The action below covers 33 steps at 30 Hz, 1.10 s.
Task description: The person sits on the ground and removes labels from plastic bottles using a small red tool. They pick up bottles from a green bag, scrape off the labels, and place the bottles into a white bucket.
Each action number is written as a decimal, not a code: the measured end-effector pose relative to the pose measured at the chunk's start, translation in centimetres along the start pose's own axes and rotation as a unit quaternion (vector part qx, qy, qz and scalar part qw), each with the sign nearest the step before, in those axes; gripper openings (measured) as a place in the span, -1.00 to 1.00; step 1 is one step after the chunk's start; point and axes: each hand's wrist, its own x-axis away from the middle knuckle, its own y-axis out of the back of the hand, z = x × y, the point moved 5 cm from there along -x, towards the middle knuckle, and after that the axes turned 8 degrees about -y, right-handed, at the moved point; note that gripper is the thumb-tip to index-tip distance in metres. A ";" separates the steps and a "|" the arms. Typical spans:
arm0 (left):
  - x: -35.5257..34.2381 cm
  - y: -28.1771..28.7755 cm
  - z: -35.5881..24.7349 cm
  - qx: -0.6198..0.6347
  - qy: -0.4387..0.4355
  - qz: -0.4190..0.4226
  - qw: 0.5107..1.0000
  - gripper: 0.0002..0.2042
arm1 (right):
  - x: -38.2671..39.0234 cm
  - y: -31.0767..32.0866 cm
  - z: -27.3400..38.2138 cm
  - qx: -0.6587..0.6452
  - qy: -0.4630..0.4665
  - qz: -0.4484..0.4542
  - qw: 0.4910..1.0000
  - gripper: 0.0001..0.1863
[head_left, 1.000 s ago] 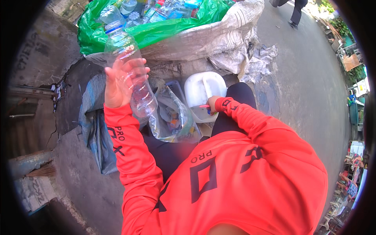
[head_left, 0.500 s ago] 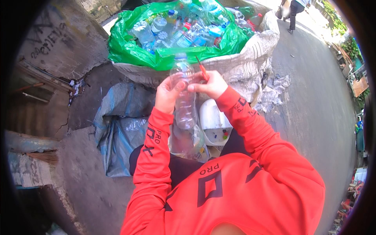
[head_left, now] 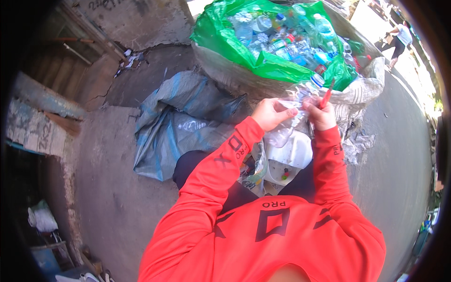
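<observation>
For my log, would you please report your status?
Left hand, right hand on clear plastic bottle. Right holds slim red-handled tool. No obstruction visible.

Both arms reach forward from the torso (head_left: 272,244), close together at the far end. The left forearm (head_left: 225,157) slants away and inward to the right; the right forearm (head_left: 328,164) stands nearly straight ahead. The left hand (head_left: 271,114) is curled in a grip, its thumb (head_left: 287,113) pointing across toward the right hand (head_left: 320,115), which is near it, with fingers bent tightly inward. Below the forearms, the left knee (head_left: 187,167) juts out sideways, and the right thigh (head_left: 303,180) lies partly hidden.
</observation>
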 end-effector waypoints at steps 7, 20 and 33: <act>-0.4 2.0 -0.1 0.103 -0.010 -0.094 0.990 -0.79 | 0.0 -2.5 -2.6 -0.140 -0.080 0.042 0.986 -0.45; -0.5 2.7 0.2 -0.014 0.045 0.007 0.999 -0.81 | 0.3 -4.3 1.3 -0.004 -0.002 0.034 0.999 -0.87; -0.7 7.4 -4.1 0.150 -0.034 -0.013 0.988 -0.50 | 1.0 -8.8 0.0 0.190 0.063 0.042 0.979 -0.89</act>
